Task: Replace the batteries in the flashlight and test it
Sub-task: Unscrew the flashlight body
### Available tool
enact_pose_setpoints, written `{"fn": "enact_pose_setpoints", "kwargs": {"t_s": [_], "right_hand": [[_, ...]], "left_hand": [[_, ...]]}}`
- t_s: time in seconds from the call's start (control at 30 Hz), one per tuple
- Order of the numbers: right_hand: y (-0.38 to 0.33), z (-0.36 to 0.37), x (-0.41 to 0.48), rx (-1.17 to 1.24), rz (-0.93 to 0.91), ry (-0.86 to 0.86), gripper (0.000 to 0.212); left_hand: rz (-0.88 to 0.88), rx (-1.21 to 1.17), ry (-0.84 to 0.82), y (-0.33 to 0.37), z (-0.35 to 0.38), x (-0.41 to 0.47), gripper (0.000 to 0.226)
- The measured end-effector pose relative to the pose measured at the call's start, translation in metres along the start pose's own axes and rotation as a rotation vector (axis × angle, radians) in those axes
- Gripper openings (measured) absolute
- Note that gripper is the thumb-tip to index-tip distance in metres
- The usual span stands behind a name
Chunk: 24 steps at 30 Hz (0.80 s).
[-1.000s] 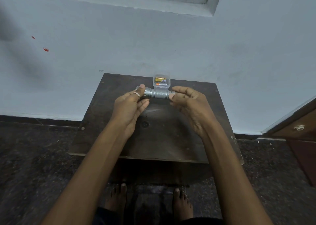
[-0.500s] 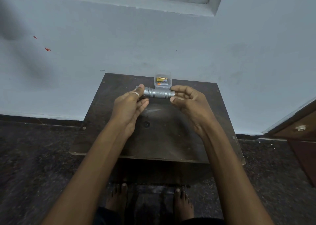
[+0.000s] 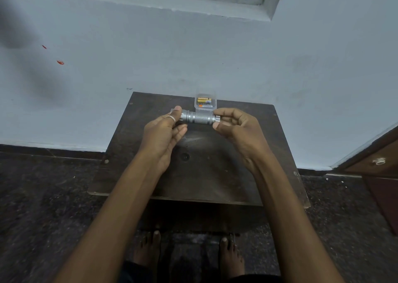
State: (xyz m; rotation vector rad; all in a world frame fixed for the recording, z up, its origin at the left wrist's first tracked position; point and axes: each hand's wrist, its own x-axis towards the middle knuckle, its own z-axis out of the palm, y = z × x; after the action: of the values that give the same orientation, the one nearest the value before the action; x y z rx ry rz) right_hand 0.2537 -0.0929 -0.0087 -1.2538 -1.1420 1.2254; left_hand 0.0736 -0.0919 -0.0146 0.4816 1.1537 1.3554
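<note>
A clear box [image 3: 205,104] on the counter [image 3: 247,153] is holding batteries [image 3: 204,100]; both hands' fingers [image 3: 177,112] are still gripping the flashlight [image 3: 199,118], right hand [image 3: 239,130] curling tighter, left hand [image 3: 163,132] unmoved.

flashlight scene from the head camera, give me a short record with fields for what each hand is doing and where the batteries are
object held: silver metal flashlight with knurled barrel, horizontal, above the table
left hand: left hand grips the wider head end; a ring is on one finger
right hand: right hand pinches the tail cap end with its fingertips
batteries: gold and orange batteries inside a small clear plastic box
box position: far side of the dark wooden table, just behind the flashlight
flashlight state: closed, no light visible
</note>
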Motion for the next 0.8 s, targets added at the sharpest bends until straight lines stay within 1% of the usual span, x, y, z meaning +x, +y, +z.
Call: {"fn": "enact_pose_setpoints", "kwargs": {"t_s": [0.07, 0.17, 0.23, 0.3, 0.33, 0.43, 0.47, 0.57, 0.63, 0.7, 0.77, 0.8], "right_hand": [[-0.0003, -0.0002, 0.0001, 0.017, -0.002, 0.003, 0.03], [0.0003, 0.0025, -0.0009, 0.03, 0.061, 0.032, 0.012], [0.0021, 0.0041, -0.0013, -0.078, 0.075, 0.073, 0.027], [0.0038, 0.0038, -0.0007, -0.154, 0.044, 0.092, 0.033], [0.0043, 0.0033, -0.0006, -0.155, 0.028, 0.092, 0.03], [0.0035, 0.0011, 0.0002, -0.074, 0.003, 0.058, 0.013], [0.0033, 0.0004, 0.0004, -0.052, -0.004, 0.038, 0.012], [0.001, 0.0, -0.0002, -0.039, -0.039, 0.008, 0.025], [-0.0004, -0.0001, -0.0004, -0.028, -0.046, 0.007, 0.028], [-0.0003, 0.0, 0.0002, 0.012, -0.026, 0.02, 0.025], [0.0001, 0.0011, 0.0, 0.031, 0.021, 0.037, 0.013], [-0.0001, 0.0024, -0.0009, 0.009, 0.045, 0.049, 0.014]], "left_hand": [[0.0, 0.003, 0.001, -0.0002, 0.0005, -0.0002, 0.032], [-0.001, 0.002, -0.001, -0.0008, 0.002, -0.0005, 0.026], [0.0, 0.002, -0.001, -0.0011, 0.003, -0.0007, 0.024], [0.0, 0.0, 0.0, -0.0011, 0.0036, -0.001, 0.023], [0.001, 0.0, 0.001, -0.0009, 0.0036, -0.001, 0.024], [0.0, -0.003, 0.009, 0.0006, 0.0025, -0.0009, 0.023], [-0.001, -0.006, 0.013, 0.001, 0.002, -0.0007, 0.023], [-0.005, -0.015, 0.026, 0.0014, 0.0013, -0.0004, 0.021], [-0.005, -0.018, 0.028, 0.0014, 0.0012, 0.0, 0.02], [-0.006, -0.021, 0.025, 0.0013, 0.0015, 0.0001, 0.019], [-0.005, -0.021, 0.021, 0.001, 0.0019, 0.0, 0.018], [-0.004, -0.019, 0.02, 0.0007, 0.002, -0.0001, 0.018]]}}
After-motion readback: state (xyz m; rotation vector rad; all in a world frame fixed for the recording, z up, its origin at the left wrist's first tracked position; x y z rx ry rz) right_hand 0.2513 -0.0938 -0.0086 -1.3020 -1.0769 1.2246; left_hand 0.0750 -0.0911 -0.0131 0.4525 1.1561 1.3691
